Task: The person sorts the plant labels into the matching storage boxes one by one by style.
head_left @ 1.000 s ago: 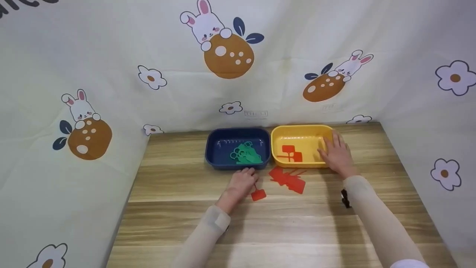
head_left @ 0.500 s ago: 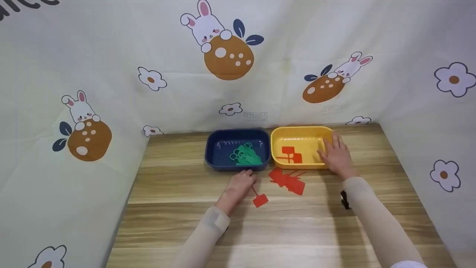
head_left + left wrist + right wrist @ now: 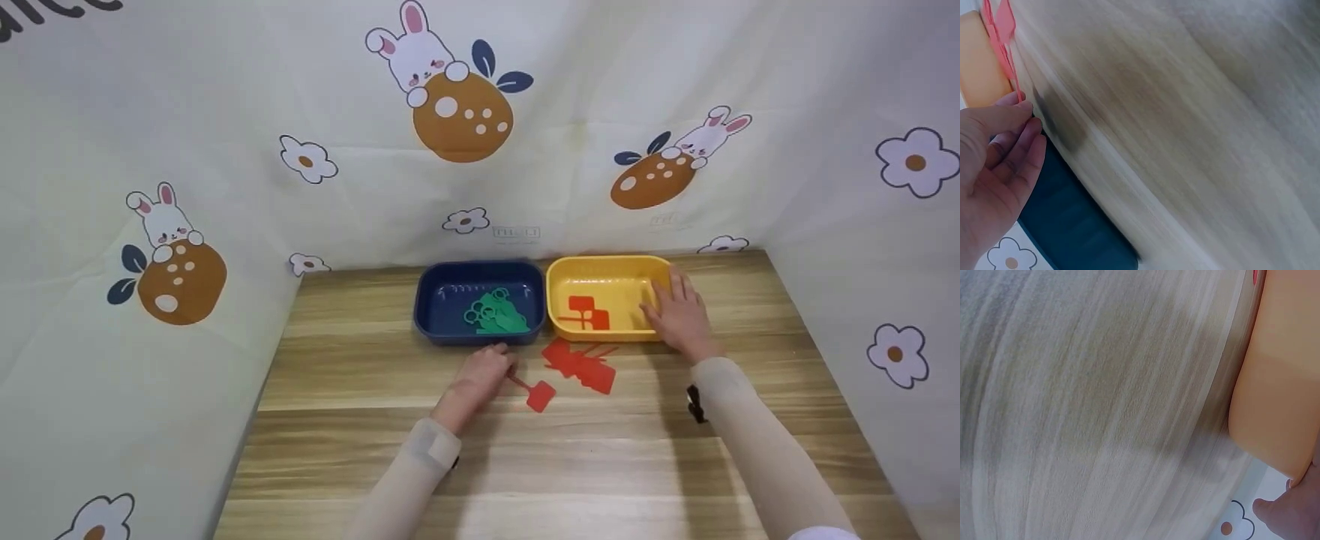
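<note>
Between thumb and fingers, my left hand (image 3: 480,373) pinches the thin stem of a red T-shaped plant label (image 3: 541,396), just in front of the dark blue basket (image 3: 480,340). Its broad head points right and toward the front. In the left wrist view the left hand (image 3: 1002,163) shows the thumb pressed against the stem. My right hand (image 3: 681,319) rests on the right rim of the yellow basket (image 3: 607,335), fingers spread and some reaching inside. Only part of the right hand (image 3: 1292,512) shows in the right wrist view, at the basket's edge.
A pile of red labels (image 3: 581,366) lies in front of the yellow basket. Several more red labels (image 3: 589,311) are inside it. Green tags (image 3: 499,313) with rings fill the right part of the blue basket. The baskets stand side by side near the back cloth (image 3: 585,187).
The red label in my left hand has swung round, its head moving from below the hand out to the right. The right hand stays on the yellow basket.
</note>
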The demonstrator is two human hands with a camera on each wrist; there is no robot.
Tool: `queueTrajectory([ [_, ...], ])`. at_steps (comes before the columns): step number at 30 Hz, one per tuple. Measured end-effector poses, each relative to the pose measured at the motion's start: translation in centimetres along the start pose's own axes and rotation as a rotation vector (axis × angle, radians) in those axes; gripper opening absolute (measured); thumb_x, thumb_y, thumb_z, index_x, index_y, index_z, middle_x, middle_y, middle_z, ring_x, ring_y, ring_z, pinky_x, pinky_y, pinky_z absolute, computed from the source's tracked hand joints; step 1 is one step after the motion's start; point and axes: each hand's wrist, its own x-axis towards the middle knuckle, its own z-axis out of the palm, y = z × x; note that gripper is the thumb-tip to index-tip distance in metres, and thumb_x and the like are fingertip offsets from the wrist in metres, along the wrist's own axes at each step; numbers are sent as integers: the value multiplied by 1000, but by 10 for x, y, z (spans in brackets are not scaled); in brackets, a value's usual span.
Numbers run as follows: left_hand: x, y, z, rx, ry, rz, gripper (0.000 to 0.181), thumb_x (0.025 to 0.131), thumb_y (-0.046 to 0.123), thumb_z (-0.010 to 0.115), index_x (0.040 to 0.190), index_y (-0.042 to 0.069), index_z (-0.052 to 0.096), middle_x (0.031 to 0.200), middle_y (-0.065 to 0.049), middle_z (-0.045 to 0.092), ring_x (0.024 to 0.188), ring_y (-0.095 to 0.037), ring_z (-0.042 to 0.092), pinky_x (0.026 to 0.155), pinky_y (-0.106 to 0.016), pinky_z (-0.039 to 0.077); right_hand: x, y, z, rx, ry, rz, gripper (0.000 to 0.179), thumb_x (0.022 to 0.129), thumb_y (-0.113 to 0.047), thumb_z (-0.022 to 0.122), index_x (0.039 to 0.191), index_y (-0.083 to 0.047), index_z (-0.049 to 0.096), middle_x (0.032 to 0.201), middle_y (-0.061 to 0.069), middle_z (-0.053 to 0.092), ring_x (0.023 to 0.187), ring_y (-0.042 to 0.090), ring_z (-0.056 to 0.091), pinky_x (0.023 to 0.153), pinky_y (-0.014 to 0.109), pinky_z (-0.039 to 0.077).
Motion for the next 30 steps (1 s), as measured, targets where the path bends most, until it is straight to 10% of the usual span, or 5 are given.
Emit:
queueTrajectory([
  [11, -2, 4, -12, -213, 96, 14, 8, 89, 10, 70, 93, 17, 72, 94, 0, 65, 87, -18, 66, 80, -28, 56, -1, 1, 0, -4, 19, -12, 64, 105, -38, 41, 151, 5, 33, 164, 30, -1, 151, 51, 3, 118, 68, 12],
  [30, 19, 21, -38, -267, 205, -106, 8, 94, 21, 68, 100, 22, 74, 100, 5, 67, 95, -15, 66, 84, -31, 57, 0, 1, 2, -9, 34, -16, 66, 105, -41, 40, 153, 3, 31, 164, 30, -1, 150, 51, 4, 118, 69, 12],
])
